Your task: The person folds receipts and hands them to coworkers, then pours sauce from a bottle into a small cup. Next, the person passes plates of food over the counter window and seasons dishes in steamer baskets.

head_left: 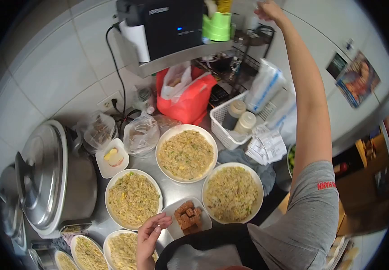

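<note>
My left hand (152, 234) hovers at the lower middle with its fingers loosely curled, beside a square white dish of brown cubes (187, 218). Bowls of fried rice (133, 200) stand around it, one (187, 153) further back and another (233, 193) to the right. My right arm stretches up to the top of the view. There my right hand (268, 11) is bent near the dark rack; its fingers are small and blurred, and what they hold, if anything, cannot be made out.
Large metal pots (78, 180) stand at the left. A black printer (172, 27) sits on a shelf above a red bag (187, 101). A white basket (226, 130) holds bottles. Plastic bags (141, 135) and a small white dish (112, 157) lie behind the bowls.
</note>
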`<state>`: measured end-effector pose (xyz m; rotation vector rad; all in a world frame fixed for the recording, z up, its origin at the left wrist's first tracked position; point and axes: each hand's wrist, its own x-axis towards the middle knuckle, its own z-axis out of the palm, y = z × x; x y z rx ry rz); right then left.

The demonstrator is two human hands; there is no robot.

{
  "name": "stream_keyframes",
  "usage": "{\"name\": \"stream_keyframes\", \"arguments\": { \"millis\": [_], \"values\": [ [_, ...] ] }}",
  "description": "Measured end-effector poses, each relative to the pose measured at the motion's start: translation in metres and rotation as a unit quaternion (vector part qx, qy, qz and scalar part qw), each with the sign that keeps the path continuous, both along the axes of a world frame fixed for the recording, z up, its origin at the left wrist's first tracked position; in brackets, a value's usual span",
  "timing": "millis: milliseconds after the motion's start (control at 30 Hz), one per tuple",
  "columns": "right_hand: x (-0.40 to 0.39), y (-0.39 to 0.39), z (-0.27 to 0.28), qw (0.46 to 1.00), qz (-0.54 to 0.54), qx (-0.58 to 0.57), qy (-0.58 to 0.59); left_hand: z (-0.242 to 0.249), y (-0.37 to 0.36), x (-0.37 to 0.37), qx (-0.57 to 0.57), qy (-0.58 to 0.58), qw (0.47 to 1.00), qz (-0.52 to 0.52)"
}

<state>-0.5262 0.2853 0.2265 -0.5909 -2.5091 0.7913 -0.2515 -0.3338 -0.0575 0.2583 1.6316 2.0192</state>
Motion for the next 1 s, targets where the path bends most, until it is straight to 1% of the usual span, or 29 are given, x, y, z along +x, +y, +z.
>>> {"name": "stream_keyframes", "arguments": {
  "millis": [33, 67, 100, 167, 233, 300, 333, 367, 400, 433, 467, 500, 533, 567, 600, 633, 667, 700, 733, 767, 800, 833, 867, 900, 933, 967, 1000],
  "values": [
    [0.026, -0.01, -0.001, 0.992, 0.006, 0.104, 0.072, 0.003, 0.0, 0.002, 0.014, 0.01, 1.0, -0.001],
    [0.055, -0.024, 0.0, 0.967, 0.01, 0.213, 0.139, 0.001, -0.001, 0.004, 0.039, 0.022, 0.999, -0.019],
    [0.087, -0.042, -0.002, 0.927, 0.013, 0.319, 0.198, 0.004, 0.001, 0.007, 0.038, 0.026, 0.998, -0.039],
    [0.168, -0.091, -0.019, 0.868, 0.105, 0.409, 0.259, 0.013, 0.016, 0.013, 0.081, 0.069, 0.994, -0.012],
    [0.249, -0.145, -0.053, 0.872, 0.166, 0.389, 0.248, 0.02, 0.037, 0.021, 0.12, 0.096, 0.987, -0.04],
    [0.332, -0.196, -0.088, 0.839, 0.222, 0.435, 0.24, 0.034, 0.068, 0.038, 0.144, 0.109, 0.98, -0.08],
    [0.377, -0.222, -0.105, 0.865, 0.238, 0.412, 0.159, 0.039, 0.086, 0.051, 0.153, 0.111, 0.976, -0.105],
    [0.421, -0.247, -0.122, 0.884, 0.253, 0.384, 0.079, 0.038, 0.103, 0.067, 0.195, 0.101, 0.966, -0.139],
    [0.46, -0.268, -0.143, 0.895, 0.271, 0.351, 0.047, 0.033, 0.118, 0.086, 0.236, 0.088, 0.953, -0.17],
    [0.496, -0.284, -0.165, 0.903, 0.29, 0.316, 0.016, 0.023, 0.13, 0.104, 0.24, 0.056, 0.942, -0.23],
    [0.531, -0.3, -0.185, 0.913, 0.282, 0.293, -0.006, 0.01, 0.139, 0.122, 0.242, 0.022, 0.927, -0.286],
    [0.561, -0.312, -0.204, 0.922, 0.275, 0.27, -0.028, -0.004, 0.145, 0.143, 0.234, 0.013, 0.928, -0.289],
    [0.59, -0.319, -0.222, 0.926, 0.272, 0.26, -0.032, -0.019, 0.15, 0.166, 0.195, 0.012, 0.913, -0.359],
    [0.618, -0.326, -0.243, 0.947, 0.244, 0.206, -0.012, -0.035, 0.152, 0.186, 0.155, 0.009, 0.89, -0.43],
    [0.645, -0.331, -0.265, 0.965, 0.213, 0.151, 0.008, -0.053, 0.152, 0.205, 0.146, -0.003, 0.888, -0.437],
    [0.67, -0.328, -0.286, 0.968, 0.206, 0.142, 0.004, -0.07, 0.153, 0.221, 0.099, -0.022, 0.906, -0.41],
    [0.692, -0.317, -0.308, 0.992, 0.124, 0.03, -0.012, -0.083, 0.153, 0.237, 0.054, -0.039, 0.922, -0.38],
    [0.713, -0.305, -0.328, 0.995, 0.039, -0.083, -0.03, -0.096, 0.15, 0.249, 0.051, -0.047, 0.922, -0.382],
    [0.732, -0.291, -0.343, 0.972, -0.041, -0.213, -0.089, -0.107, 0.143, 0.254, 0.057, -0.136, 0.929, -0.341],
    [0.747, -0.275, -0.357, 0.923, -0.118, -0.336, -0.144, -0.112, 0.135, 0.257, 0.063, -0.219, 0.928, -0.294],
    [0.757, -0.259, -0.374, 0.906, -0.149, -0.355, -0.175, -0.114, 0.126, 0.26, 0.087, -0.253, 0.915, -0.301],
    [0.767, -0.249, -0.385, 0.888, -0.176, -0.372, -0.207, -0.112, 0.117, 0.264, 0.086, -0.251, 0.918, -0.295],
    [0.773, -0.244, -0.385, 0.89, -0.165, -0.369, -0.209, -0.109, 0.11, 0.265, 0.099, -0.233, 0.92, -0.3],
    [0.774, -0.238, -0.383, 0.866, -0.19, -0.409, -0.216, -0.107, 0.101, 0.265, 0.112, -0.213, 0.923, -0.301],
    [0.77, -0.232, -0.379, 0.84, -0.209, -0.446, -0.226, -0.105, 0.094, 0.263, 0.1, -0.177, 0.933, -0.297],
    [0.768, -0.227, -0.375, 0.837, -0.211, -0.451, -0.228, -0.101, 0.086, 0.263, 0.105, -0.171, 0.941, -0.273],
    [0.767, -0.224, -0.372, 0.833, -0.213, -0.455, -0.231, -0.094, 0.079, 0.264, 0.081, -0.122, 0.96, -0.239]
  ]
}}
